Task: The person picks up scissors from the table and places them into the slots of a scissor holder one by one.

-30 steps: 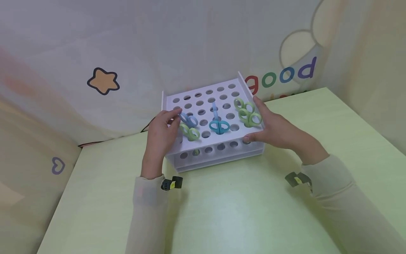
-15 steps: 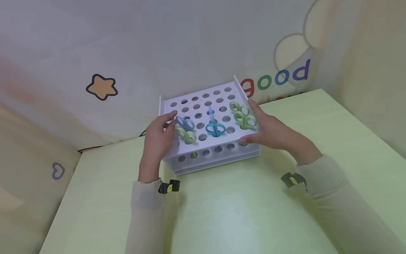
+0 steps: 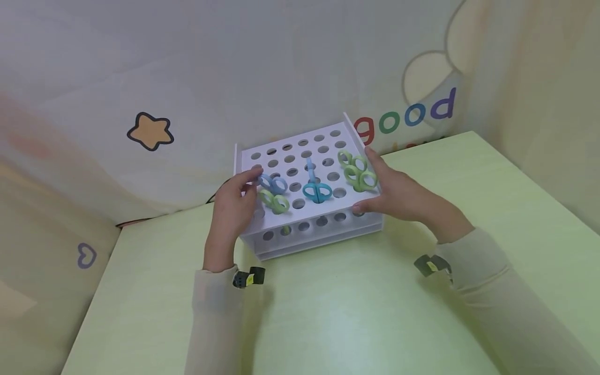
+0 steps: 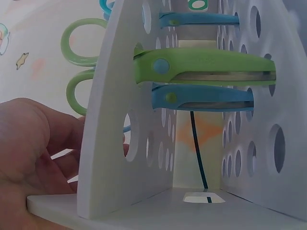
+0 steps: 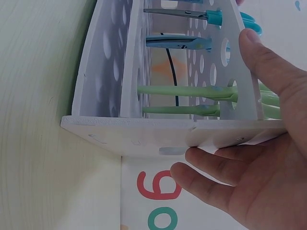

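Note:
A white rack (image 3: 330,204) with rows of round holes stands on the table, several scissors pushed through its upper shelf. My right hand (image 3: 398,195) holds its right end, the thumb (image 5: 259,48) on the shelf's front edge and fingers (image 5: 211,165) along the outer side panel. My left hand (image 3: 229,205) reaches over the left end, fingertips right at the loops of the blue scissors (image 3: 278,185); I cannot tell whether it pinches them. Green scissors (image 3: 267,196) sit just in front, teal scissors (image 3: 317,192) in the middle. More green scissors (image 3: 354,170) stand beside my right hand.
Behind the rack, a light blue piece (image 3: 310,169) points away from the teal scissors. The rack stands near the back of the pale green table (image 3: 342,312), close to a printed cloth backdrop (image 3: 211,78). A dark cord (image 4: 196,143) shows through the rack.
The left fingertips drew slightly off the blue scissors' loops, then came back to them. The whole head view has shifted a little; the right hand keeps its place on the rack.

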The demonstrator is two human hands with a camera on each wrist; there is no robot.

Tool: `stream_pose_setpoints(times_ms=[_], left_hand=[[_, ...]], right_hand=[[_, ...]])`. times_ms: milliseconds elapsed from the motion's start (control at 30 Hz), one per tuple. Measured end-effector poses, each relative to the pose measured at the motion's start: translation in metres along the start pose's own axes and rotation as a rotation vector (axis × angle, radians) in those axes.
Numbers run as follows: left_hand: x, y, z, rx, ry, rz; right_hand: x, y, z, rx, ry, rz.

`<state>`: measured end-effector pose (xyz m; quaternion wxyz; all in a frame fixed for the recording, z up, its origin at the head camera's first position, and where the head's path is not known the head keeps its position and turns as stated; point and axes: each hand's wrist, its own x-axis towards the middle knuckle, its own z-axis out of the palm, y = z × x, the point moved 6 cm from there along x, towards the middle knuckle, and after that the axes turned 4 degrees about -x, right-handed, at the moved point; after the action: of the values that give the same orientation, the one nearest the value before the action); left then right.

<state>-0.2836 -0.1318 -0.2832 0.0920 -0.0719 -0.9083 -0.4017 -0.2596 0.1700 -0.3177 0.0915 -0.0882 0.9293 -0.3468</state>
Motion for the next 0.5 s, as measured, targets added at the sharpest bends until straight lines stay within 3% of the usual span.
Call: stream_pose_setpoints(times_ms=[133,300,400,500], left_hand=[[0.000,0.004,-0.002,-0.003,-0.008,-0.001],[-0.010,0.010,-0.012,0.016,-0.006,-0.021],[-0.011,0.031,-0.016,0.056,-0.031,0.067],[-0.003,0.066,-0.009,0.121,-0.099,0.209]], right_hand=[[-0.001,0.003,-0.001,0.007,0.010,0.002],[0.000,0.003,0.005,0.026,-0.016,-0.022],[0.001,0.001,0.004,0.031,-0.013,-0.041],[0.001,0.000,0.001,0.032,0.004,-0.046]])
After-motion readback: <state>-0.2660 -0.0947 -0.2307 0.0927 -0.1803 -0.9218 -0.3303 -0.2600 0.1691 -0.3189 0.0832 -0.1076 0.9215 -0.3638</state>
